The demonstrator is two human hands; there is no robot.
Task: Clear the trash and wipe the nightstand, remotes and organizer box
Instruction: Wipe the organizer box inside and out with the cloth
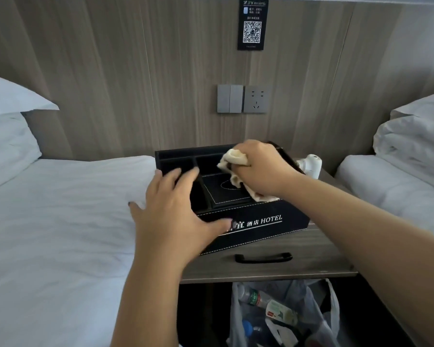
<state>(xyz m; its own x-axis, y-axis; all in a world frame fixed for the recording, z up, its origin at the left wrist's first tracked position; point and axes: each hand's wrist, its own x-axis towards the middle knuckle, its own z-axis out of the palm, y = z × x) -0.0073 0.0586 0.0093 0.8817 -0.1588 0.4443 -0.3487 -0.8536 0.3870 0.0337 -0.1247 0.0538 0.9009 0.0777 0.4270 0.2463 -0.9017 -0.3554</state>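
Right hand (pixel 257 166) fisted round a beige cloth (pixel 236 171), pressing it down onto the lid of the black box (pixel 261 221); cloth bunched above the knuckles and trailing out under the wrist toward the box's right edge. Behind that hand, a dark remote (pixel 286 159) leaning up and out from the box's back right corner. Whether the hand touches it, impossible to tell.

Left hand (pixel 171 211) spread flat over the box's left front corner, fingers straight and resting across the divider of the near compartments, thumb laid along the front face beside the white "HOTEL" lettering. Open, steadying, gripping nothing.

Box sitting on the nightstand (pixel 298 249), skewed so its front face angles toward the left bed, left end overhanging toward the mattress. Just right of the box, at its back, a white plastic object (pixel 311 166), kind unclear. Below the box's front, a black drawer handle (pixel 263 257) on the nightstand.

Under the nightstand, straight below the box, a clear bag (pixel 286 314) with bottles and wrappers inside.

Left of the box, a bed (pixel 60 221) with white sheet and pillows (pixel 8 126). Right of the box, a second bed with folded white bedding (pixel 411 146). Above the box, on the wood-grain wall, grey switches and a socket (pixel 242 98), and higher up a black QR sign (pixel 252 23).
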